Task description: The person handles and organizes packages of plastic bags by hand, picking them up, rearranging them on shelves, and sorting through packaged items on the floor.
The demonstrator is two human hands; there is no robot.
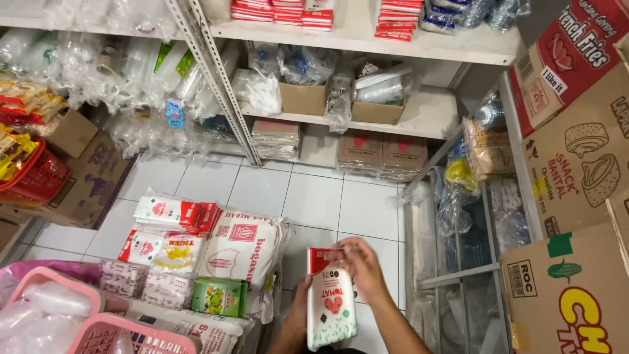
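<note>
At the far left a red basket (36, 177) of yellow snack packets is kept on a cardboard box (92, 180), off the tiled floor (327, 200). Pink baskets (78, 314) holding clear plastic goods are seen at the lower left corner. Just beside them, white and red packs (173, 213) are stacked flat on a large white sack (246, 252), with a small green box (219, 296) laid in front, so the goods are kept together in one heap. Bundles of clear plastic bags (131, 85) are hung and piled along the shelves (367, 36) above.

At lower centre a white packet with a red top (331, 298) is held upright over the floor, between both hands. The left hand (301, 308) is curled around the packet's lower left edge from behind, so its weight is supported; how tightly it is closed cannot be told. The right hand (359, 262) is bent over the top right corner, fingers pinched on the red end, so the packet is steadied for viewing.

At the right, printed cartons (576, 151) are stacked beside a wire rack (458, 262)
</note>
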